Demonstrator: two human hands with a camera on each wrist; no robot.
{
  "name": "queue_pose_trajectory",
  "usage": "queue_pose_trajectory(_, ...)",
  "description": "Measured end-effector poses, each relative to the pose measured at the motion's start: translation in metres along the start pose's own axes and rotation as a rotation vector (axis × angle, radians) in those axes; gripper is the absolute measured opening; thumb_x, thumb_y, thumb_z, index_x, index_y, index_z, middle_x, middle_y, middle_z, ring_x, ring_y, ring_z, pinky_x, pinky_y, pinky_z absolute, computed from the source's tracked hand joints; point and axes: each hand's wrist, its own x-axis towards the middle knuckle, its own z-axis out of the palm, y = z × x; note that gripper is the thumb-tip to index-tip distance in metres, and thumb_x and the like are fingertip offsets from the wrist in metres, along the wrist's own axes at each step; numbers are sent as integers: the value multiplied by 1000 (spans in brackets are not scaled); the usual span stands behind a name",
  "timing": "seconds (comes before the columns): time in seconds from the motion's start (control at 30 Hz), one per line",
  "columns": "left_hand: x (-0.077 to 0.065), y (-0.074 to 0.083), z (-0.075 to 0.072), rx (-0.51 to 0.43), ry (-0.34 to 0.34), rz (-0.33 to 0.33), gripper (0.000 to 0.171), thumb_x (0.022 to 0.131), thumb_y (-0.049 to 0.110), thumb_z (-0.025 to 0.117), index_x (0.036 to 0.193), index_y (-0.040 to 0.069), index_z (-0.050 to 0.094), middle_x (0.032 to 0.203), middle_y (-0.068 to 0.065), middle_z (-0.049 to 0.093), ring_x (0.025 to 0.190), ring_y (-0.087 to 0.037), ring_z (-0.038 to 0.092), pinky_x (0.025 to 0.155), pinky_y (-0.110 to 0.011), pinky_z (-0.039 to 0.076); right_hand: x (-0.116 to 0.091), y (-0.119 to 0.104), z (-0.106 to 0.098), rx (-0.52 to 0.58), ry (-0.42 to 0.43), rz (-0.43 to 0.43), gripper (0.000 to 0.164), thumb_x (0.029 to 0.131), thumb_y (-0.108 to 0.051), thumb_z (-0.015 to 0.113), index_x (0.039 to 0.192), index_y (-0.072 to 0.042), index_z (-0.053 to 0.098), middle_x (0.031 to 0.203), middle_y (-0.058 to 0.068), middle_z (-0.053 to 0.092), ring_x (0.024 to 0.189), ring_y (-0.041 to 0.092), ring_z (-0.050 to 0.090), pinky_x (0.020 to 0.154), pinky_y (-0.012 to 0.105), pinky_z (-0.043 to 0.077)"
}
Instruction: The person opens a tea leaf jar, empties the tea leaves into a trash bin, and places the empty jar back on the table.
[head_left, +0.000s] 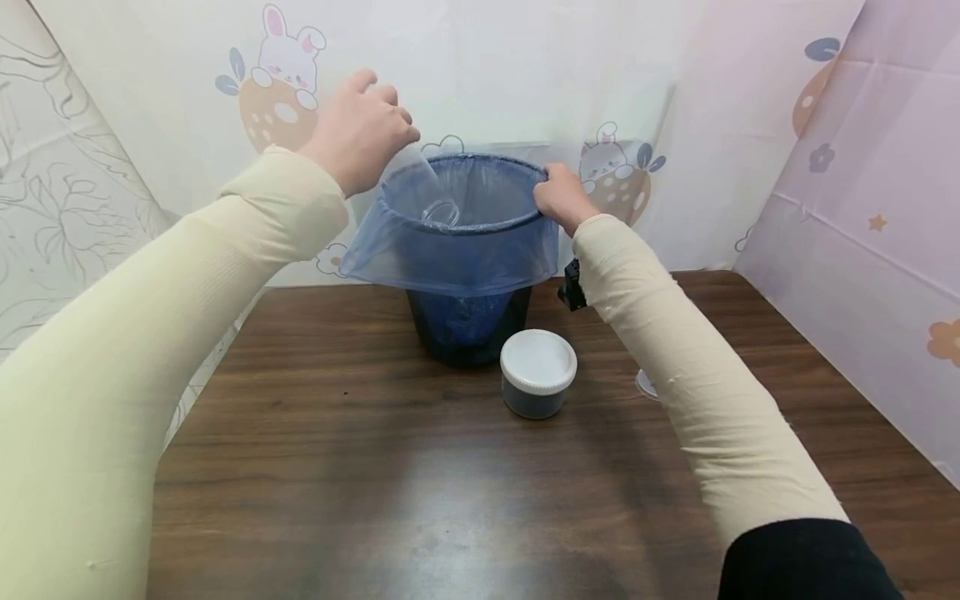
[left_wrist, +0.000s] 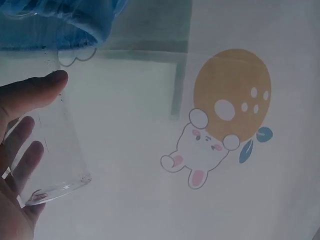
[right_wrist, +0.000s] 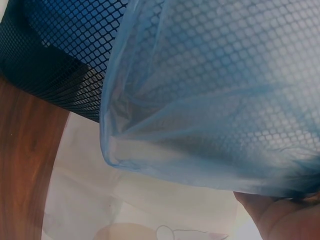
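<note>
A black mesh wastebasket [head_left: 465,329] stands at the back of the table, lined with a blue plastic bag [head_left: 465,258] folded over its rim. My left hand [head_left: 363,133] grips a clear cup [head_left: 420,179] tilted mouth-down inside the wastebasket's opening. In the left wrist view, thumb and fingers wrap the cup [left_wrist: 57,145], its thick base away from the bag. No contents show in it. On the far right of the rim, my right hand [head_left: 564,197] holds the bag-covered edge. The right wrist view shows that bag [right_wrist: 210,125] draped over the mesh, with part of the hand [right_wrist: 290,220] below.
A round tub [head_left: 536,400] with a white lid stands just in front of the wastebasket, slightly right. A small clear round item [head_left: 647,385] lies partly hidden behind the right sleeve. Printed cloth [head_left: 510,75] hangs behind the table [head_left: 420,475] and along both sides.
</note>
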Motion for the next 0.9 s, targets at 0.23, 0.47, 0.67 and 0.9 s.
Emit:
queue_pose_trajectory(0.23,-6,-4,3,-64,-25,-50,42,74,-14,51,109,4,66,103,-17,65,93,-36,48,87,-51,30,-3,-1,0,11,-26,-6,49,93,-2,23,141,3,33,120,16,37,80,22,35,73,32,33)
queue_pose_trajectory(0.47,-13,-7,5,-153,-53,-134,49,73,-13,52,119,1,61,114,-22,61,102,-40,47,91,-57,29,-3,2,-2,19,-43,-34,56,93,-2,21,149,-2,21,143,19,32,114,28,40,87,34,34)
queue_pose_trajectory(0.67,-19,-10,6,-171,-76,-196,51,71,-6,62,121,0,59,114,-23,60,102,-41,48,87,-56,35,-3,3,-3,-51,0,-75,60,104,-27,30,154,-13,0,158,9,9,140,27,23,110,39,25)
queue_pose_trajectory(0.9,-19,-16,4,-198,-127,-253,61,69,11,75,126,-1,56,117,-24,59,104,-44,50,81,-63,40,0,1,-4,-361,172,-295,53,104,-35,32,147,-3,33,148,16,36,135,30,34,111,43,22)
